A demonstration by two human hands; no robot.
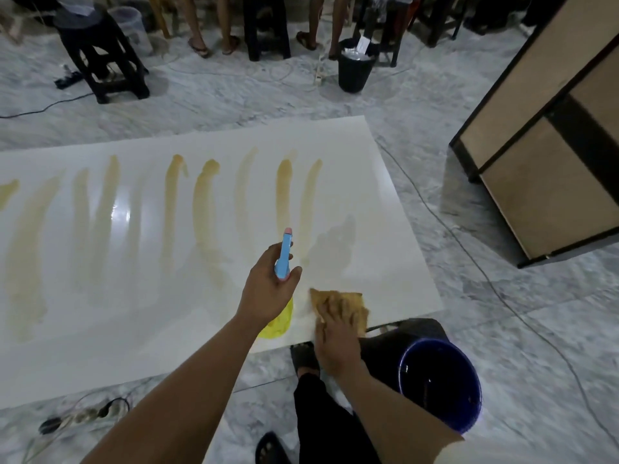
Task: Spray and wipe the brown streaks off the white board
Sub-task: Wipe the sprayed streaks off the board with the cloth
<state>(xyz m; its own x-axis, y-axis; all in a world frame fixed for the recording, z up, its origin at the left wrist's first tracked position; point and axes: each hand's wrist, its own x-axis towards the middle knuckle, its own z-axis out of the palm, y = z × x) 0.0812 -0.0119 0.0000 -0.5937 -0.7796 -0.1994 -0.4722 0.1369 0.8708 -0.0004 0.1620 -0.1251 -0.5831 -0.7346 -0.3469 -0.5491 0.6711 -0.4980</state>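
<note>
A large white board (368, 182) lies flat across the floor, marked with several long brown streaks (284, 192). My left hand (268, 289) grips a spray bottle (285, 252) with a blue head and yellow body, its nozzle pointing away from me over the board's right part. A wet patch (335, 246) darkens the board just beyond the nozzle. My right hand (335, 346) presses flat on a brown cloth (341, 304) at the board's near right edge.
A blue bucket (442, 383) stands by my right leg on the marble floor. Cables (469, 249) run along the board's right side, and a power strip (83, 413) lies near left. A wooden cabinet (549, 155) stands at right. Stools, a black bin (355, 67) and people's legs line the far side.
</note>
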